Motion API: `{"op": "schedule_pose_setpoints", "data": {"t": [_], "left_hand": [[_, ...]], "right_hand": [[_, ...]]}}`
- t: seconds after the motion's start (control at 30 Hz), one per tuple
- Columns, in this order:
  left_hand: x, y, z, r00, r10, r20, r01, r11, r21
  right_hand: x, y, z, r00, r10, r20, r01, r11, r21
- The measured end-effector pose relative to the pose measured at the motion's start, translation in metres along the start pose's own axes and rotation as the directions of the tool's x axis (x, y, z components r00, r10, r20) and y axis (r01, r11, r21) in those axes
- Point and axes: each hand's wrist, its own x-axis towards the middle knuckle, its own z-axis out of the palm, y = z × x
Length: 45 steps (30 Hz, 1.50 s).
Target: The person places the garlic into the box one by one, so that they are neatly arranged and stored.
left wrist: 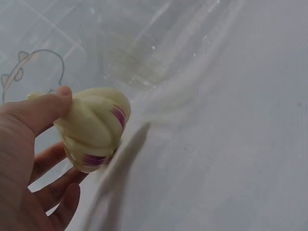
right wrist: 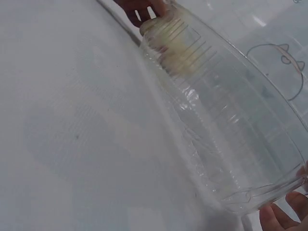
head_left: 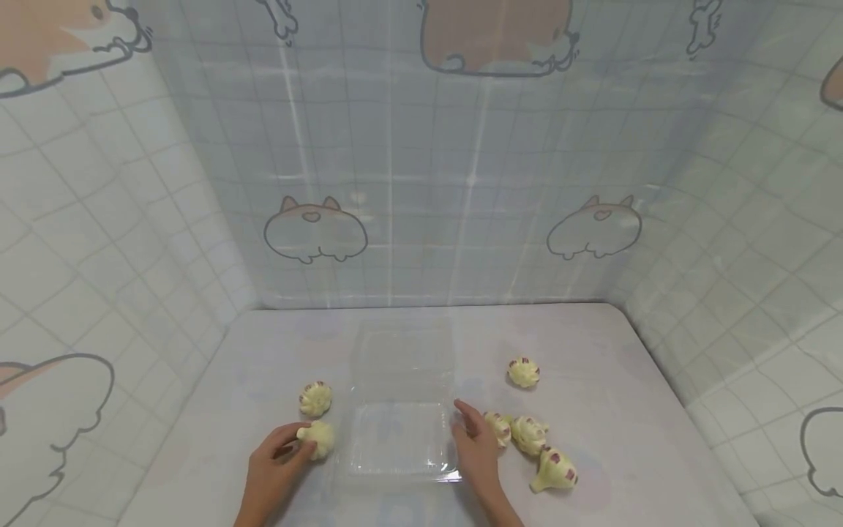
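Around the workspace, at the back and both sides, I log gridded sheeting (head_left: 421, 146) printed with cartoon dogs and bones; pale streaks of light run down the rear panel. Below it, a whitish tabletop (head_left: 612, 395), rounded at its far corners.

Next in size from my remote station: a clear plastic container (head_left: 398, 439), mid-table. Its far half looks like a lid (head_left: 403, 351) folded back, though clear plastic on a pale surface makes those edges hard to read.

Both hands at work. Left hand (head_left: 276, 465), left of the container, grips a garlic bulb (head_left: 319, 441), thumb on top and fingers beneath in the left wrist view. Right hand (head_left: 478, 450) holds the container by its right edge, fingers curled at the rim.

Held bulb: pale, purple patches, just beside the container's left side. Five more bulbs rest on the table, all similarly pale and purple-marked. To the right, three in a close group: a near bulb (head_left: 555, 470) tipped over, stem end pointing down-left; a middle bulb (head_left: 529, 435); an inner bulb (head_left: 500, 430), partly hidden by the right hand. Beyond that group, set apart, a far bulb (head_left: 524, 372). On the left, just past the held one, a lone bulb (head_left: 316, 399).
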Motion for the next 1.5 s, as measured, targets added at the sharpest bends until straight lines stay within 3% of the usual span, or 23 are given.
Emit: {"op": "schedule_pose_setpoints", "data": {"t": [0.1,0.23,0.33,0.5,0.7,0.9,1.13,1.23,1.4,1.5], "left_hand": [[0.001,0.006,-0.002,1.000,0.008,-0.030,-0.008,1.000,-0.001],[0.003,0.012,-0.005,0.995,0.079,-0.064,-0.079,0.997,0.009],[0.006,0.018,-0.007,0.992,0.099,-0.075,-0.097,0.995,0.018],[0.014,0.031,-0.006,0.994,0.095,-0.061,-0.094,0.995,0.025],[0.028,0.047,0.000,0.988,0.156,-0.010,-0.156,0.988,-0.004],[0.040,0.065,0.012,0.975,0.220,0.029,-0.218,0.974,-0.060],[0.051,0.079,0.030,0.968,0.226,0.111,-0.218,0.973,-0.082],[0.055,0.083,0.040,0.959,0.244,0.145,-0.234,0.969,-0.083],[0.061,0.090,0.059,0.942,0.274,0.194,-0.252,0.959,-0.134],[0.065,0.096,0.069,0.933,0.281,0.223,-0.250,0.955,-0.158]], "right_hand": [[0.005,-0.001,0.002,1.000,0.028,-0.013,-0.028,1.000,0.000],[0.011,-0.002,0.004,0.998,0.050,-0.022,-0.051,0.999,-0.003],[0.014,-0.002,0.004,0.998,0.045,-0.031,-0.046,0.999,-0.004],[0.021,-0.001,0.005,0.999,0.020,-0.028,-0.020,1.000,-0.005],[0.026,0.002,0.005,1.000,0.015,-0.008,-0.015,1.000,0.010],[0.027,0.001,0.004,0.999,0.030,0.030,-0.030,1.000,0.003],[0.027,-0.002,0.002,0.998,0.038,0.050,-0.039,0.999,0.017],[0.027,-0.006,0.001,0.997,0.037,0.061,-0.040,0.998,0.040],[0.019,-0.033,-0.005,0.996,0.042,0.083,-0.047,0.997,0.059],[0.021,-0.026,-0.003,0.996,0.042,0.082,-0.046,0.998,0.038]]}}
